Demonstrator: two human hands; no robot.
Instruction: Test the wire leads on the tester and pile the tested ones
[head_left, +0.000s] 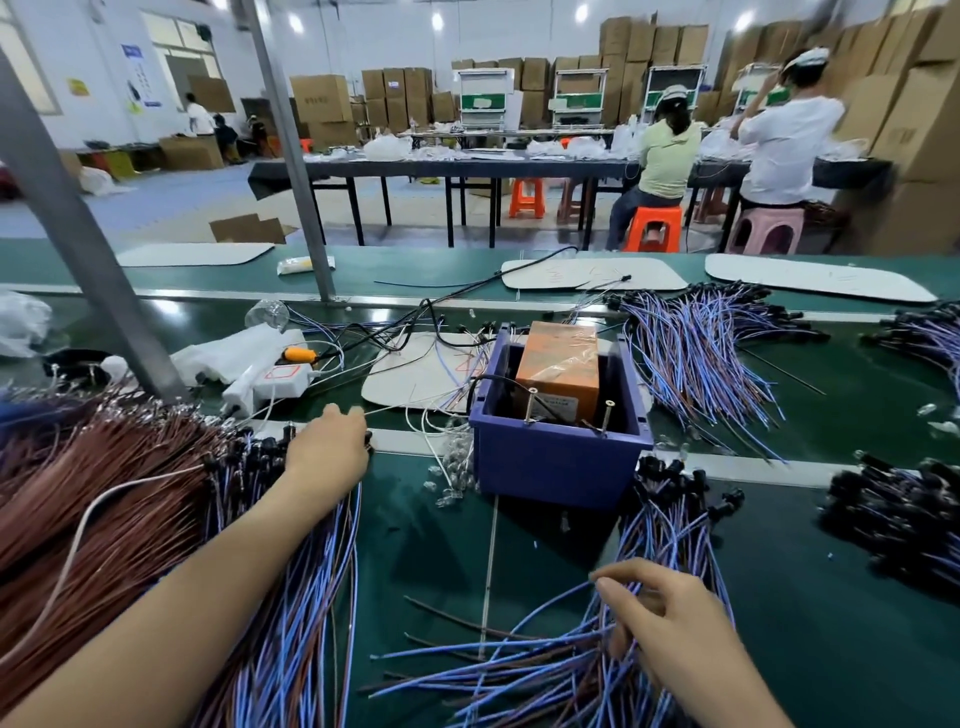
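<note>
The person's left hand (327, 447) reaches out onto the left pile of leads (291, 597). These are blue and brown wires with black ends. The hand lies over the black ends at the top of the pile. Its fingers bend down out of sight, so it is not clear if they hold a lead or only touch the pile.

The right hand (670, 618) is low and close, in the right pile of leads (519, 670). Its fingers (613, 587) are curled round a few of the blue wires and grip them.

Between the two hands, a bit farther back, the blue box (561, 462) stands on the green bench (426, 545). An orange block (561, 364) wrapped in clear film sits inside it. Two screws (531, 405) stick up at the front edge of the box. Little glass bulbs (452, 467) lie just beside the box on its left.

A big heap of brown wires (104, 499) lies against the left pile. A white power strip (280, 376) sits behind the left hand. Another bunch of blue leads (696, 358) lies behind the box, to the right.
</note>
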